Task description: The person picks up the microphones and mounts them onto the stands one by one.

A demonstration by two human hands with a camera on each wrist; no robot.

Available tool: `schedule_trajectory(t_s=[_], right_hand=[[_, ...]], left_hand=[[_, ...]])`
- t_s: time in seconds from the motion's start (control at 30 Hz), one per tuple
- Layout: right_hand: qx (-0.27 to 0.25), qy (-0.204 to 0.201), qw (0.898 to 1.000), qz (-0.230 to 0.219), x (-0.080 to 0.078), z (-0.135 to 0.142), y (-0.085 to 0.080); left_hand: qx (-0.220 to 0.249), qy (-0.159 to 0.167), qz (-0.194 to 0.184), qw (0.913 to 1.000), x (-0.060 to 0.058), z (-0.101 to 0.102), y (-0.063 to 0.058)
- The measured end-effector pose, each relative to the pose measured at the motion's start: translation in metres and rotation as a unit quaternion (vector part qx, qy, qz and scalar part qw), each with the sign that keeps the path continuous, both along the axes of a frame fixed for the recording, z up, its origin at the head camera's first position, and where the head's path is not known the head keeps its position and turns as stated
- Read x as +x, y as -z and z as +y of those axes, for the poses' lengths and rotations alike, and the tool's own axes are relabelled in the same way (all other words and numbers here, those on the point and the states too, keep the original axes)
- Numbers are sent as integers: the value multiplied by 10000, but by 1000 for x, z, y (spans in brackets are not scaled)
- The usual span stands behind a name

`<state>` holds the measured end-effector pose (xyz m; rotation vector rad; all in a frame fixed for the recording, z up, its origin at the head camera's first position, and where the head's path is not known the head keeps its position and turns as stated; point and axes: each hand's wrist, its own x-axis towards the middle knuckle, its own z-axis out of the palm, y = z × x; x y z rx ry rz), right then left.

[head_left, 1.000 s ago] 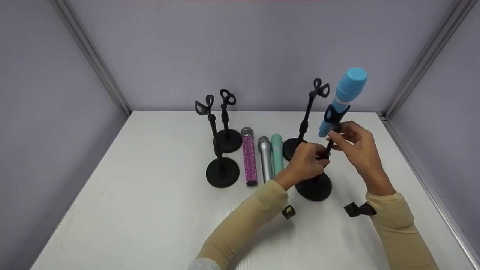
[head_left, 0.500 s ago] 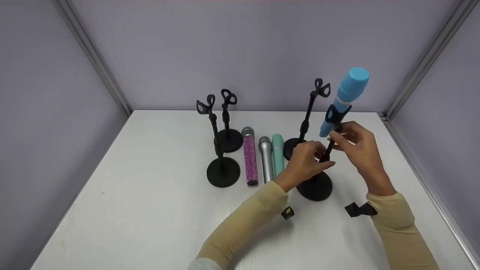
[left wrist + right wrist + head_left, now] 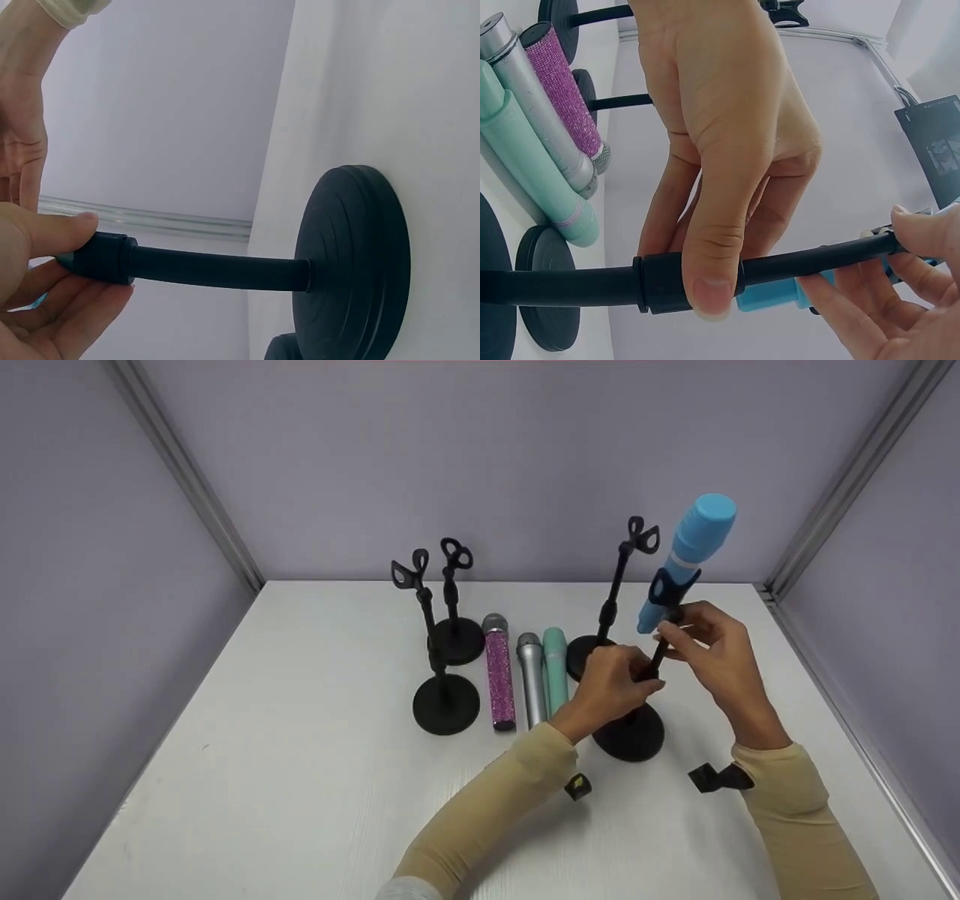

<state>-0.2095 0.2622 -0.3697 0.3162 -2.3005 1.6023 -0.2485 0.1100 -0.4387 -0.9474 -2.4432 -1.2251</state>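
A black microphone stand (image 3: 628, 735) stands upright on its round base at the right of the table. Its clip (image 3: 679, 591) carries a light blue microphone (image 3: 703, 531), tilted with its head up. My left hand (image 3: 611, 686) grips the collar (image 3: 667, 283) partway up the pole, the thumb lying across it in the right wrist view. Higher up, just below the clip, my right hand (image 3: 712, 656) pinches the thin upper pole (image 3: 817, 259) between thumb and fingers. The left wrist view shows the lower pole (image 3: 217, 268) running from the collar down to the base.
Left of my hands lie a pink glittery microphone (image 3: 500, 679), a silver microphone (image 3: 532, 679) and a mint green microphone (image 3: 556, 667). Two stands with bare clips, one nearer (image 3: 446, 705) and one farther (image 3: 459, 641), rise beyond them. Another bare stand (image 3: 609, 611) is behind my left hand.
My left thumb has shifted slightly along the collar. Both hands keep their places on the stand, and the blue microphone stays in the clip.
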Motion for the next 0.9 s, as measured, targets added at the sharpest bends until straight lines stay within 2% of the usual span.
schedule_trajectory(t_s=[0.3, 0.43, 0.67, 0.9], right_hand=[[59, 54, 9999, 117, -1, -1, 2], [82, 93, 9998, 146, 0, -2, 3], [232, 251, 9993, 153, 2, -1, 0], [369, 349, 9987, 101, 0, -1, 0]], left_hand=[[174, -5, 66, 9998, 5, 1, 3], [119, -114, 137, 9998, 5, 0, 5], [-9, -453, 472, 9979, 2, -1, 4], [68, -306, 201, 9993, 1, -2, 4]])
